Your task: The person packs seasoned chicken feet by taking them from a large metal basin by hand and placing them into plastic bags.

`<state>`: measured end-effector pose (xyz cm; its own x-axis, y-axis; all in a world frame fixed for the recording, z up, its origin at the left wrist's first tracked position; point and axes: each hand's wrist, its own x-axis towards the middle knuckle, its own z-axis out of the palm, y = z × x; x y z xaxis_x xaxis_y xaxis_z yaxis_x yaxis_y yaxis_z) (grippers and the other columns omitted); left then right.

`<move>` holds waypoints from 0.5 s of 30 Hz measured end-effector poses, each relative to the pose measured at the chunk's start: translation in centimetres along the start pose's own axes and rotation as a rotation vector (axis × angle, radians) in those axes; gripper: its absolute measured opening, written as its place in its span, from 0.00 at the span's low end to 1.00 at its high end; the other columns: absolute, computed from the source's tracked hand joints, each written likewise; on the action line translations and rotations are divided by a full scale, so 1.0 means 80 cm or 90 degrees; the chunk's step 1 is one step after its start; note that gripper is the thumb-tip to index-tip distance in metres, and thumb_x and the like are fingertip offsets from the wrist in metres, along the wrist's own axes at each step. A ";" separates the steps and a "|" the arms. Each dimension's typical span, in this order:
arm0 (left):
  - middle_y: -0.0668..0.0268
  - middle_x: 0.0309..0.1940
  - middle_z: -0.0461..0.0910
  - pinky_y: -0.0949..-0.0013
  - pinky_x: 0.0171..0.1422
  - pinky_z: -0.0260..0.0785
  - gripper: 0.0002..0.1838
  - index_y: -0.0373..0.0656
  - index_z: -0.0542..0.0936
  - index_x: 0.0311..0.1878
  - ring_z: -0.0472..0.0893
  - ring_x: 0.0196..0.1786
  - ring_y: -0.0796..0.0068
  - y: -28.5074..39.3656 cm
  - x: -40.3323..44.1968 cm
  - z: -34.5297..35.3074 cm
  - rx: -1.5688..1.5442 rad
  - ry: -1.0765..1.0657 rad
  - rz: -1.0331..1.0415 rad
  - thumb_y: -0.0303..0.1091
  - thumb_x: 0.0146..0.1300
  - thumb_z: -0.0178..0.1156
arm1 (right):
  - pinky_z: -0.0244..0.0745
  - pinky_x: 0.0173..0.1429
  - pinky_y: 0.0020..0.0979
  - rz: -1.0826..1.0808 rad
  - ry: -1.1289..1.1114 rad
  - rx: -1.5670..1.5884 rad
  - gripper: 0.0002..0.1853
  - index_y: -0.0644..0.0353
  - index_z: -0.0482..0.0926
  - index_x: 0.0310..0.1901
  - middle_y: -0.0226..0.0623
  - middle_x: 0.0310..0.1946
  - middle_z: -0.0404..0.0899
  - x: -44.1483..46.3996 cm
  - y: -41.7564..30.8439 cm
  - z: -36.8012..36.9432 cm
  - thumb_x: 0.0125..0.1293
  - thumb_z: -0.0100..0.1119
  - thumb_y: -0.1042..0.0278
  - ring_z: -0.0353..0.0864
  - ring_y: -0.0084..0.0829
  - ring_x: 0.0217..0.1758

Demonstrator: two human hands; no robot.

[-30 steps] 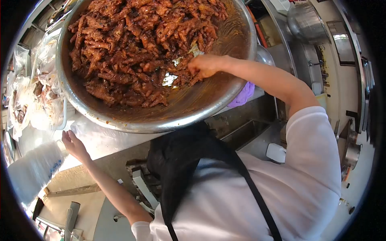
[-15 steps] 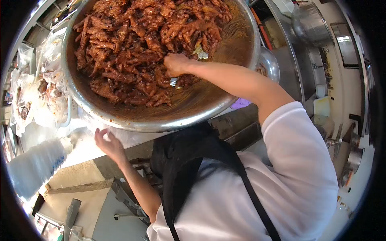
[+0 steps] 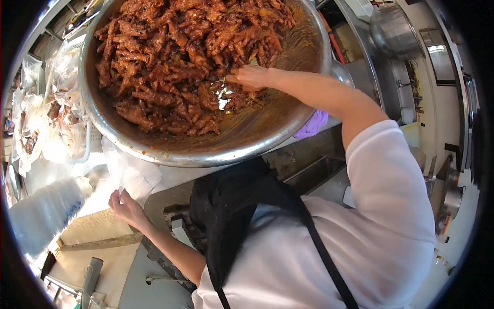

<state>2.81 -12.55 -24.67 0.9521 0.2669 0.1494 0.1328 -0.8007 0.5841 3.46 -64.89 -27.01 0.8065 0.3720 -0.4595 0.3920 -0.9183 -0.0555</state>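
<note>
A big round metal basin [image 3: 206, 160] holds a heap of reddish-brown, sauce-coated chicken feet [image 3: 164, 67]. My right hand [image 3: 249, 77] is down in the basin at the heap's right side, fingers curled in toward the feet; whatever they grip is hidden. Beside those fingers, a shiny, glinting piece [image 3: 223, 97] shows among the feet, its kind unclear. Below the basin's near left rim, my left hand [image 3: 125, 207] pinches the edge of a thin clear plastic bag [image 3: 136, 172], which spreads up toward the rim.
Filled clear bags [image 3: 59, 123] lie in and around a white basket at the left. A stack of translucent plastic containers or bags [image 3: 46, 213] stands nearer. A purple cloth [image 3: 312, 124] lies by the basin's right rim. A metal pot [image 3: 395, 32] stands at upper right.
My left hand has moved slightly down and left, and the plastic bag now stretches from its fingers. My right hand has shifted right and up within the basin.
</note>
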 end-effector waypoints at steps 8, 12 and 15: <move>0.56 0.26 0.75 0.59 0.34 0.63 0.16 0.35 0.81 0.46 0.71 0.26 0.64 0.025 0.002 -0.026 0.015 0.036 -0.023 0.38 0.67 0.51 | 0.71 0.60 0.43 0.017 -0.275 0.112 0.29 0.62 0.67 0.62 0.52 0.60 0.70 -0.008 -0.130 -0.052 0.65 0.52 0.51 0.75 0.48 0.57; 0.56 0.22 0.76 0.58 0.32 0.63 0.18 0.37 0.80 0.51 0.71 0.24 0.64 0.035 0.000 -0.033 0.001 0.020 -0.043 0.38 0.68 0.49 | 0.73 0.55 0.42 0.138 -0.369 0.084 0.22 0.62 0.76 0.52 0.51 0.47 0.79 -0.021 -0.087 -0.055 0.61 0.57 0.56 0.77 0.46 0.54; 0.53 0.27 0.79 0.59 0.34 0.65 0.19 0.36 0.79 0.53 0.73 0.26 0.64 0.025 0.002 -0.020 -0.023 0.029 -0.016 0.38 0.70 0.46 | 0.74 0.53 0.42 0.113 -0.265 0.167 0.23 0.63 0.80 0.47 0.48 0.45 0.81 -0.027 -0.105 -0.066 0.60 0.58 0.50 0.79 0.43 0.52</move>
<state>2.78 -13.27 -22.15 0.9349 0.3115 0.1700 0.1458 -0.7739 0.6164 0.78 -57.25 -20.84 0.5851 0.1709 -0.7928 0.0984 -0.9853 -0.1398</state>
